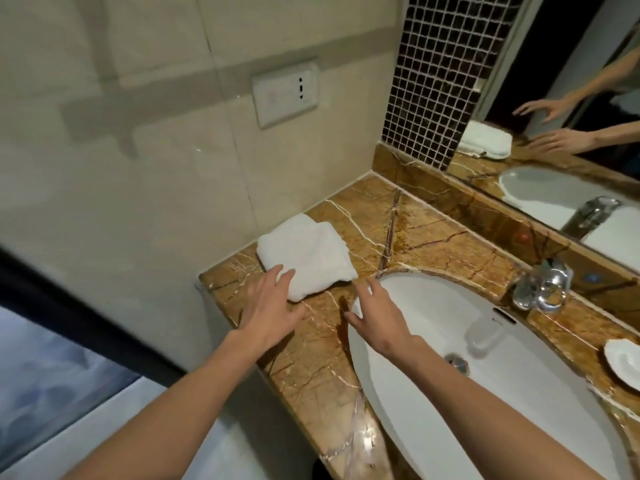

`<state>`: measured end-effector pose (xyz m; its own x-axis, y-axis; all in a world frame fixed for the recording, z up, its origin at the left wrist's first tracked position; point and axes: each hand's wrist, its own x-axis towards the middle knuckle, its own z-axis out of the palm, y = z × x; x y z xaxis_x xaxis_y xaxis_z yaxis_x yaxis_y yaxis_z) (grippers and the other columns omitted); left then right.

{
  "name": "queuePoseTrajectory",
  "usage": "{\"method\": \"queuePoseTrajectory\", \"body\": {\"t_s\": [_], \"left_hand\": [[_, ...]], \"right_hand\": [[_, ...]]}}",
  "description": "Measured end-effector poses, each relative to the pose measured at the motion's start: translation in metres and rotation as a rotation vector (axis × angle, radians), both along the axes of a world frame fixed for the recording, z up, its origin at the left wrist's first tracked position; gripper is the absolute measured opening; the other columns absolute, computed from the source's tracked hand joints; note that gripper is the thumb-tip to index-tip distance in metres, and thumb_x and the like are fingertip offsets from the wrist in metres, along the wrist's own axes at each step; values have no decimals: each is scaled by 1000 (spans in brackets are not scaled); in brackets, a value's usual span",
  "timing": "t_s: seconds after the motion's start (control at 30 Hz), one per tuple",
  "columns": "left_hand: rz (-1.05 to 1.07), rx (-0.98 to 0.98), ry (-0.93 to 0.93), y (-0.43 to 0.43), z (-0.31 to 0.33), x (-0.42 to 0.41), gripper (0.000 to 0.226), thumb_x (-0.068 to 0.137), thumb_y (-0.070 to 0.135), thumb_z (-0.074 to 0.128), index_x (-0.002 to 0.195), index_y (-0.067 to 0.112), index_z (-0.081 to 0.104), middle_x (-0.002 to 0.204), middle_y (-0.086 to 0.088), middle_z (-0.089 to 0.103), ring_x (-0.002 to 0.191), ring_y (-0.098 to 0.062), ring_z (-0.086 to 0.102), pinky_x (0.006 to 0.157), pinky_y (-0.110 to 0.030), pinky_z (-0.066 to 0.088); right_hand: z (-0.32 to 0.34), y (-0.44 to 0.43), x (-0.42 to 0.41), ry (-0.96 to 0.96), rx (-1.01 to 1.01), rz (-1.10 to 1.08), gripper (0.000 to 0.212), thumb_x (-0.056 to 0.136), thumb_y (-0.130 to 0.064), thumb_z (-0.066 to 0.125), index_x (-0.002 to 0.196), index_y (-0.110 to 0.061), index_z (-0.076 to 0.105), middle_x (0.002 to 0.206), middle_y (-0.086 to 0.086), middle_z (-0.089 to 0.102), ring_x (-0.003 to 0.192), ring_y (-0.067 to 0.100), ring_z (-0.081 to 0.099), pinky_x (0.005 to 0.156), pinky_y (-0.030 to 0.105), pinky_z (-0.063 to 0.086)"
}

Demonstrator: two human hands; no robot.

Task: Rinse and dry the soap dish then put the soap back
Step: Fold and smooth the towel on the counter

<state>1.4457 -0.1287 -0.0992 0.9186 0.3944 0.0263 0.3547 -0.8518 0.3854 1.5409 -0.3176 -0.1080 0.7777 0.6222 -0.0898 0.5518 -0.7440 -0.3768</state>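
Observation:
A folded white towel [306, 252] lies on the brown marble counter [415, 233] by the left wall. My left hand [272, 306] hovers open at the towel's near edge, fingertips touching or just over it. Over the left rim of the white sink [519, 410], my right hand [377, 311] is spread open and holds nothing. A white shell-shaped soap dish [623, 363] sits on the counter at the far right, partly cut off by the frame. I see no soap.
A chrome tap [542, 284] stands behind the basin, and the drain [457, 362] sits mid-basin. A mirror [571, 133] at the back right reflects the hands and towel. A wall socket [285, 93] is above the towel. The counter's edge drops off at the left.

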Motion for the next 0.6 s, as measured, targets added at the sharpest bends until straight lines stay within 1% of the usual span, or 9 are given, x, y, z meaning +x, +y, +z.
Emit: {"method": "queuePoseTrajectory", "body": {"t_s": [0.1, 0.2, 0.33, 0.5, 0.6], "left_hand": [[16, 11, 50, 18, -5, 9, 71, 81, 47, 55, 142, 21, 30, 152, -9, 28, 137, -29, 27, 113, -48, 20], [29, 11, 93, 36, -12, 21, 74, 81, 47, 57, 144, 21, 26, 154, -9, 25, 138, -28, 25, 114, -49, 21], [27, 4, 134, 57, -19, 41, 78, 81, 45, 58, 145, 20, 22, 155, -11, 21, 140, -30, 22, 114, -47, 19], [-13, 9, 171, 74, -26, 68, 74, 85, 45, 54, 146, 18, 21, 157, -10, 17, 142, -27, 17, 114, -44, 17], [-68, 1, 211, 83, -28, 89, 65, 91, 39, 50, 146, 18, 22, 157, -10, 16, 142, -26, 14, 116, -41, 14]], "right_hand": [[2, 25, 20, -7, 6, 45, 59, 90, -32, 63, 139, -16, 36, 138, 19, 45, 123, 35, 46, 96, 43, 46], [3, 51, 42, -8, 23, 62, 56, 90, -33, 62, 138, -13, 40, 139, 21, 44, 125, 37, 45, 99, 45, 43], [-1, 76, 63, 19, 45, 49, 49, 93, -36, 54, 134, -10, 46, 134, 22, 49, 121, 38, 48, 98, 45, 42], [-8, 92, 83, 86, 47, 7, 44, 95, -36, 49, 129, -8, 47, 126, 22, 51, 113, 36, 50, 95, 45, 45], [-12, 100, 93, 135, 45, -21, 37, 95, -32, 48, 125, -10, 48, 120, 19, 51, 108, 36, 50, 91, 45, 46]]}}
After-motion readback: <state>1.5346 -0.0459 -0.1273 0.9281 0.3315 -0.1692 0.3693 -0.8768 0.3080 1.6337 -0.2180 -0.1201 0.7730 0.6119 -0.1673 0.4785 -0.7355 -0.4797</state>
